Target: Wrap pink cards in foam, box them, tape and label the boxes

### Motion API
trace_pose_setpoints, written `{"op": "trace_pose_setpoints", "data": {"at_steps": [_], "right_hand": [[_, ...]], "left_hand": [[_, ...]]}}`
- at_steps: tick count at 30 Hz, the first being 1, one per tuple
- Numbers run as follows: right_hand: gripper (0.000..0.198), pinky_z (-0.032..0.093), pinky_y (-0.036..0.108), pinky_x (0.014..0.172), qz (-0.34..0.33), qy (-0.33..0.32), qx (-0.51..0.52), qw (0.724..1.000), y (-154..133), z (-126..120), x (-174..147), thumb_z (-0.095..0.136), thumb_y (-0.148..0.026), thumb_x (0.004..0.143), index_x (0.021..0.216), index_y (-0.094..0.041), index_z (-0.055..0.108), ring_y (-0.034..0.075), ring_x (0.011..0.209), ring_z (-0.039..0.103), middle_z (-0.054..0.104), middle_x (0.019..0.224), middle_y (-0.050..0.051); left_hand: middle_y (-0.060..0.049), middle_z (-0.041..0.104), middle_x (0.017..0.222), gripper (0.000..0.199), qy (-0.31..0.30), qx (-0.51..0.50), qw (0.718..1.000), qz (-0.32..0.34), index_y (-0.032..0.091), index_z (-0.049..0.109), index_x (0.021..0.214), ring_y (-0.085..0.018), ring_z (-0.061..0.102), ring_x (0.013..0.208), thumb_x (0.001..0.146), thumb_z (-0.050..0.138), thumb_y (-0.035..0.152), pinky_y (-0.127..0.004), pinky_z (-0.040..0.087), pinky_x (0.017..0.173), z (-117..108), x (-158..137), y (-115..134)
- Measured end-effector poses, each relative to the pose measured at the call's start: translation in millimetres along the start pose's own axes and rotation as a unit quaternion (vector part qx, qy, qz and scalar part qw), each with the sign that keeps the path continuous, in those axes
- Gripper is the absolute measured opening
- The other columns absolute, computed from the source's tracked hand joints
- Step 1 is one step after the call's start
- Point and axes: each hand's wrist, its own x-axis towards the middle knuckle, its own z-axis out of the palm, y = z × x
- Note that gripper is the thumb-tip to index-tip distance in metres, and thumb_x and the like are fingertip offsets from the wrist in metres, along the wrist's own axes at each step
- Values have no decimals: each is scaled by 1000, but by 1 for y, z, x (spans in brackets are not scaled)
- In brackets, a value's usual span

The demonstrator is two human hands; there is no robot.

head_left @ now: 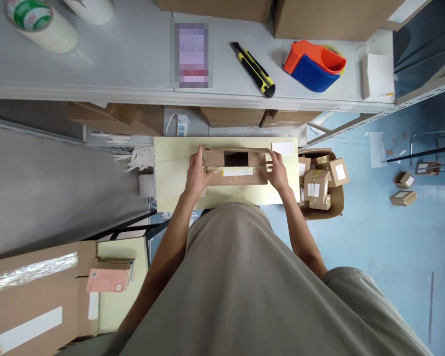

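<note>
At the near left, a large carton (29, 296) banded with shiny tape lies beside pink booklets (109, 280) on a pale side table (113, 316). In the near middle, a greyish garment (237, 277) overlaps the near edge of the pale yellow desk (170, 195). Blue floor (371, 237) stretches away on the right, where an open carton (337, 210) of small parcels (316, 185) stands just beside the desk's right edge.

Both forearms slant inward over the near edge. The left hand (197, 173) pinches the left end of a long cardboard box (237, 180), and the right hand (277, 170) pinches its right end, thumbs near and fingers far; whether the box touches the desk, I cannot tell. More desk surface shows left of the hands than right, and only a narrow strip beyond the box, with a white paper (282, 148) at the far right corner.

Farther off, a grey shelf (133, 64) crosses the view, carrying tape rolls (59, 34) at left, a yellow-black cutter (252, 69) and an orange-blue tape dispenser (313, 66) at right, with brown boxes (326, 20) behind.
</note>
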Motion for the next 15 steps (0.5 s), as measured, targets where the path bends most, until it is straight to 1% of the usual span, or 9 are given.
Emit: {"op": "trace_pose_setpoints", "data": {"at_steps": [1, 3, 5, 6, 8, 11, 14, 15], "right_hand": [[71, 72, 55, 99, -5, -4, 1, 1000, 3, 0, -1, 72, -50, 102, 169, -35, 54, 31, 113, 79, 53, 164, 15], [57, 73, 57, 102, -5, -12, 5, 1000, 9, 1, -4, 71, -58, 103, 154, -33, 71, 30, 109, 80, 60, 158, 13], [55, 73, 57, 103, 1, -17, 27, 999, 16, 4, -6, 69, -68, 102, 142, -31, 80, 30, 108, 79, 65, 152, 12], [58, 74, 56, 103, 4, -18, 47, 999, 19, 6, -6, 69, -72, 101, 139, -30, 82, 30, 110, 79, 66, 151, 11], [65, 74, 53, 103, 13, -14, 93, 995, 23, 10, -8, 70, -79, 97, 136, -29, 85, 31, 118, 78, 68, 152, 11], [74, 74, 49, 105, 38, 1, 155, 987, 28, 16, -9, 74, -85, 91, 134, -26, 87, 32, 131, 74, 70, 154, 11], [76, 73, 48, 103, 68, 23, 204, 976, 30, 22, -10, 78, -85, 86, 130, -23, 88, 35, 142, 70, 74, 152, 13], [75, 72, 49, 105, 76, 29, 215, 973, 31, 25, -10, 80, -84, 86, 128, -23, 88, 35, 145, 69, 75, 151, 13]], "left_hand": [[-16, 58, 157, 102, -3, 3, 1000, 7, 28, 47, 171, -29, 73, 123, 81, 95, 23, -47, 66, 110, -3, 1, -1], [-13, 61, 152, 75, -12, 6, 1000, 23, 27, 63, 155, -29, 73, 125, 85, 92, 26, -46, 67, 110, -6, 0, -4], [-11, 64, 147, 53, -22, 14, 999, 32, 27, 73, 139, -29, 73, 128, 89, 89, 29, -47, 66, 113, -5, -2, -7], [-11, 64, 147, 47, -22, 19, 999, 31, 27, 75, 135, -30, 74, 128, 90, 88, 31, -48, 64, 115, -4, -3, -8], [-13, 63, 148, 42, -15, 27, 999, 26, 28, 77, 134, -31, 74, 126, 93, 85, 34, -51, 62, 119, -2, -5, -10], [-14, 64, 146, 40, -8, 21, 1000, 21, 30, 77, 137, -31, 73, 128, 98, 78, 38, -52, 58, 123, 1, -7, -11], [-16, 65, 145, 43, -1, 16, 1000, 14, 26, 76, 141, -31, 70, 136, 100, 73, 39, -50, 54, 127, 4, -11, -10], [-17, 66, 146, 44, 2, 16, 1000, 11, 25, 75, 143, -32, 68, 140, 102, 71, 39, -49, 52, 129, 6, -14, -9]]}}
